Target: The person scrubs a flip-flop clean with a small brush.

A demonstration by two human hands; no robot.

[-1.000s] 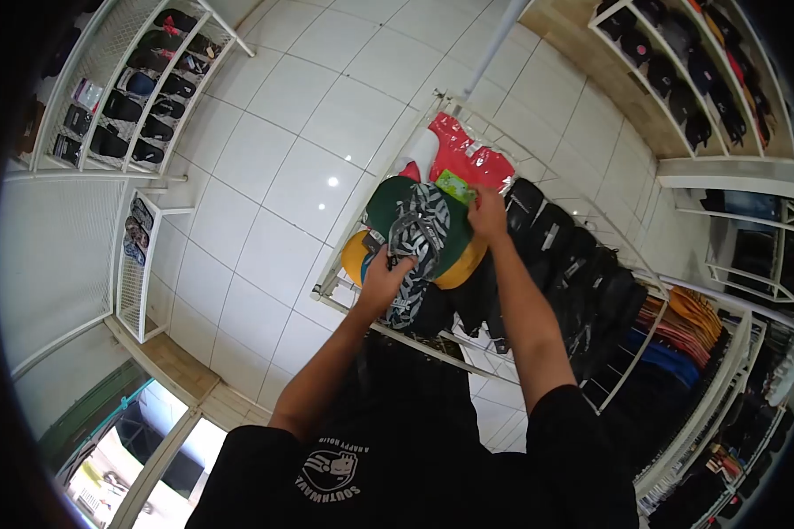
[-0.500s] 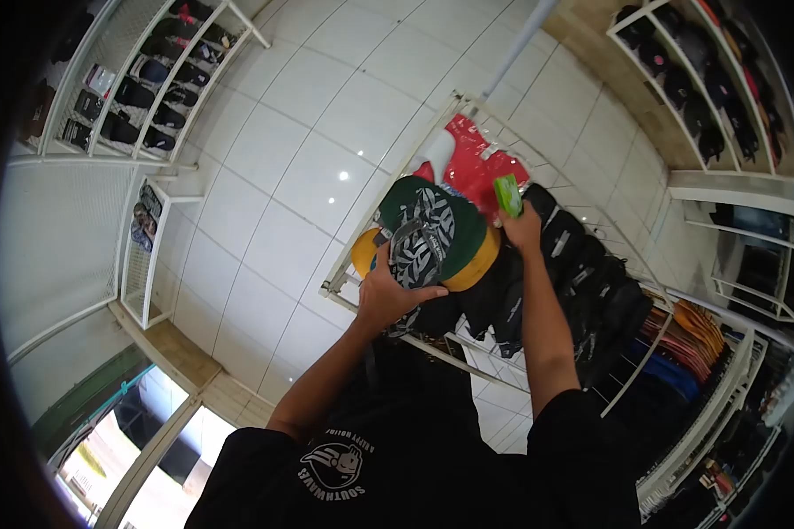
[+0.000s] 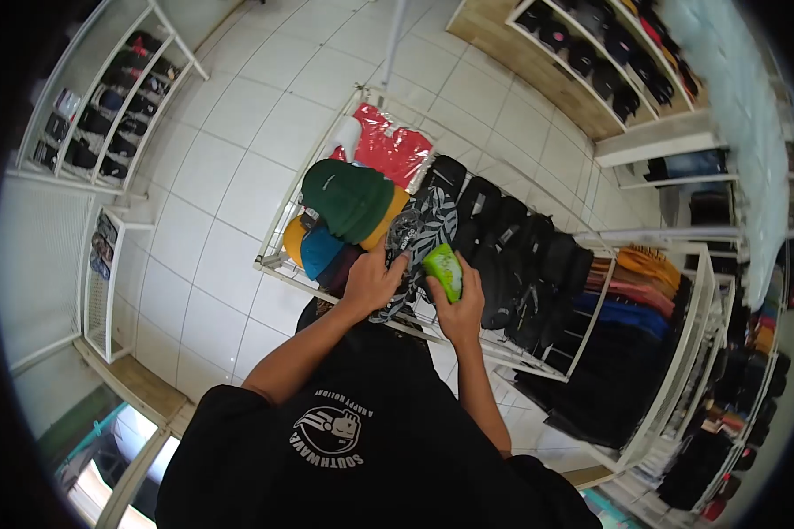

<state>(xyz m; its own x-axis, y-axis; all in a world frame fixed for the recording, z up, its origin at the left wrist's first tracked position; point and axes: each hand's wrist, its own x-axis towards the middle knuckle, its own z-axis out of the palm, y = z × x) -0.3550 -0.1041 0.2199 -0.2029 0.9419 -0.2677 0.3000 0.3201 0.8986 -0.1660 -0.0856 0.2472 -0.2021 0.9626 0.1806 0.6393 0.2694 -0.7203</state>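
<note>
My left hand [image 3: 375, 284] is closed on a black-and-grey leaf-patterned hat [image 3: 434, 214], held at the near side of the wire rack. In my right hand [image 3: 461, 309] is a small bright green block with white markings [image 3: 444, 271], gripped between thumb and fingers right beside the hat. What kind of thing the block is, I cannot make out. Left of the patterned hat lie a dark green hat [image 3: 348, 201], a yellow hat [image 3: 294, 240] and a blue hat [image 3: 326, 251]. Part of the patterned hat is hidden behind my left hand.
Black bags or caps [image 3: 503, 234] fill the rack's right part. Red items in clear plastic [image 3: 384, 145] lie at its far end. A white wire frame [image 3: 269, 264] edges the rack. Hanging clothes [image 3: 635, 300] stand right; cap shelves [image 3: 106, 115] stand far left.
The patterned hat has moved off the green hat, nearer my body and rightward over the rack. My right hand has brought the green block back from the red packages to beside it.
</note>
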